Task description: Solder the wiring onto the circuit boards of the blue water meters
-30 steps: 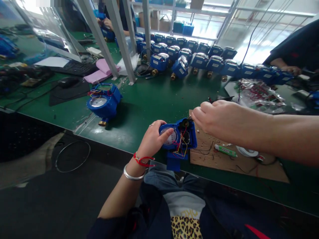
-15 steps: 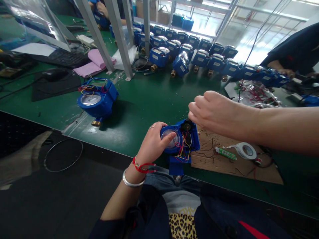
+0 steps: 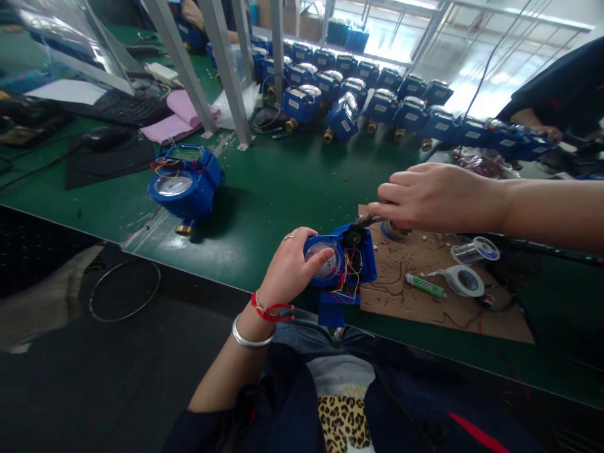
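Observation:
My left hand (image 3: 291,267) grips an open blue water meter (image 3: 340,264) at the near edge of the green bench, thumb lying on its round dial. Red, yellow and black wires show in the meter's open right half. My right hand (image 3: 431,196) is closed around a thin dark tool (image 3: 365,221) whose tip points down at the meter's top right corner. Its handle seems to trail off to the right under my forearm. A cardboard sheet (image 3: 425,308) lies under and right of the meter.
A second open blue meter (image 3: 184,184) lies to the left. Several closed blue meters (image 3: 377,107) stand in rows at the back. Tape roll (image 3: 465,280), solder spool (image 3: 474,250) and a small green tube (image 3: 427,286) rest on the cardboard. Another person's arm (image 3: 542,113) reaches in far right.
My right hand lifted off the meter, then swung right and lowered, now holding the tool's tip at the meter's top corner. My left hand kept its grip on the meter.

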The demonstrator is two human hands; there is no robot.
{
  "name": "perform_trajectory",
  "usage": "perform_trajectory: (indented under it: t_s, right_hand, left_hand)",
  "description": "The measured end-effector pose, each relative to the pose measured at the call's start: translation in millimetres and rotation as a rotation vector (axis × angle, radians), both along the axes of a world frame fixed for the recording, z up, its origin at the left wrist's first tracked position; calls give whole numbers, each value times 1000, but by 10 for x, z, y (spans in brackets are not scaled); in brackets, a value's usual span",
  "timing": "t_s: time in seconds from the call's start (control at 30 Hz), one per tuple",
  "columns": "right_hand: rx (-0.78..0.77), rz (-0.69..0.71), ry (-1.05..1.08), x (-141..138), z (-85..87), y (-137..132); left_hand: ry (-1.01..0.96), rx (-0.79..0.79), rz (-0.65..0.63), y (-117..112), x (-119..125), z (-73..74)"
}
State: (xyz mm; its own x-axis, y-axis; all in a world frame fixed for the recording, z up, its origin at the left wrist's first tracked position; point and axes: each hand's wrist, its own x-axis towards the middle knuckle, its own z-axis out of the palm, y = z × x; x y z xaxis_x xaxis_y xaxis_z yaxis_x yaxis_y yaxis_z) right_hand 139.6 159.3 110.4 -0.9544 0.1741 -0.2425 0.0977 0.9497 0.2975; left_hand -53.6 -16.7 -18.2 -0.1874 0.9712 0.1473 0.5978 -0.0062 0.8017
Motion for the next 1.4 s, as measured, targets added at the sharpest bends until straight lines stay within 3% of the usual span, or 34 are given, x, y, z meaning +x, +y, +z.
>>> perform_trajectory:
  t_s: [0.17, 0.3, 0.47, 0.57, 0.63, 0.7, 0.83, 0.93, 1.0, 1.13, 1.4]
  right_hand:
    - [221, -2, 55, 170, -13, -179]
    - [350, -245, 236, 513, -187, -279]
    - [87, -633, 274, 807, -849, -506]
    - [-34, -711, 280, 803, -1254, -680]
    - [-60, -683, 362, 759, -1388, -745]
    - [-85, -658, 499, 701, -1379, -774]
    - [-268, -693, 814, 543, -1106, -872]
    - [-445, -726, 844, 375, -968, -1040]
    - [-488, -772, 797, 261, -975, -1149]
    - [-423, -875, 760, 105, -1088, -1254]
    - [-460, -991, 787, 35, -1108, -1319]
  left_hand:
    - [4, 6, 24, -27, 28, -6]
    - [35, 15, 18, -54, 53, 1]
    - [58, 19, 11, -55, 53, 6]
    - [66, 14, 8, -66, 63, 8]
    - [67, 14, 13, -87, 81, 11]
    - [73, 18, 15, -113, 106, 13]
    - [92, 21, 19, -167, 161, 13]
    - [106, 26, 32, -194, 193, 11]
    - [114, 27, 39, -205, 208, 8]
    - [121, 34, 48, -221, 228, -8]
    - [159, 61, 70, -240, 276, -43]
